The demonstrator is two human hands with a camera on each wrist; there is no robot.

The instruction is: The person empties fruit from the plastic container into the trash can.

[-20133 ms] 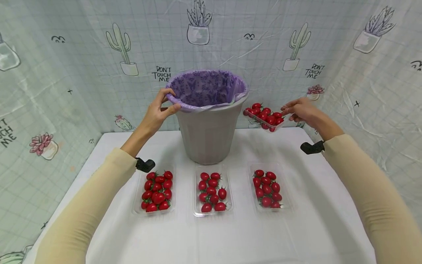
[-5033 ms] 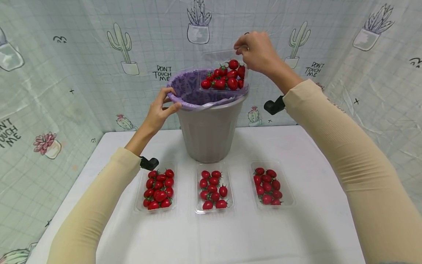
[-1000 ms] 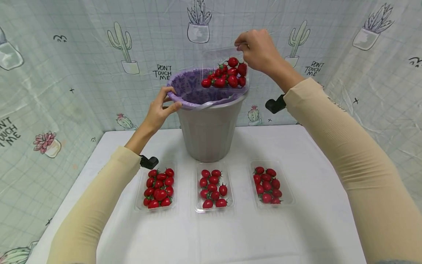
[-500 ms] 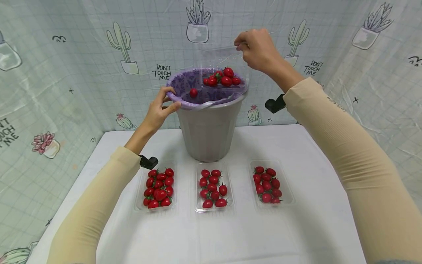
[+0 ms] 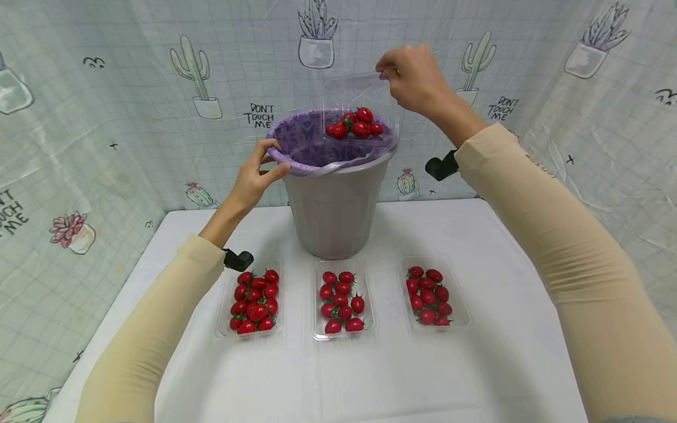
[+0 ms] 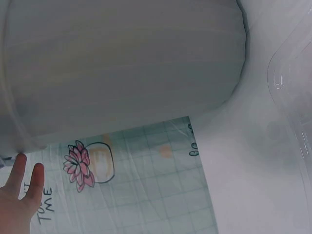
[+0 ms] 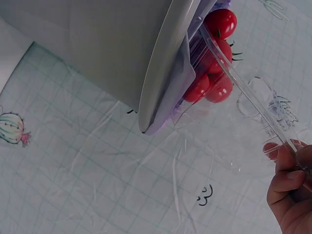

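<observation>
A grey trash can [image 5: 333, 211] lined with a purple patterned bag [image 5: 301, 138] stands at the back of the table. My left hand [image 5: 252, 179] grips its left rim, fingers over the bag's edge and thumb outside; the left wrist view shows fingertips [image 6: 18, 165] against the can's wall [image 6: 122, 73]. High at the right, my right hand [image 5: 415, 79] pinches the upper edge of a clear plastic container [image 5: 346, 94]. That container tilts steeply over the can's opening, several cherry tomatoes [image 5: 361, 129] gathered at its low end. In the right wrist view they lie by the rim [image 7: 161, 68].
Three clear containers of cherry tomatoes stand in a row on the white table [image 5: 328, 382]: a left one [image 5: 254, 305], a middle one [image 5: 341, 302] and a right one [image 5: 433, 299]. A cactus-print sheet [image 5: 238, 70] hangs behind and at both sides.
The container came from right of the can to over its opening. Within the last second several tomatoes dropped from it into the can, fewer staying inside. The left hand has kept its place.
</observation>
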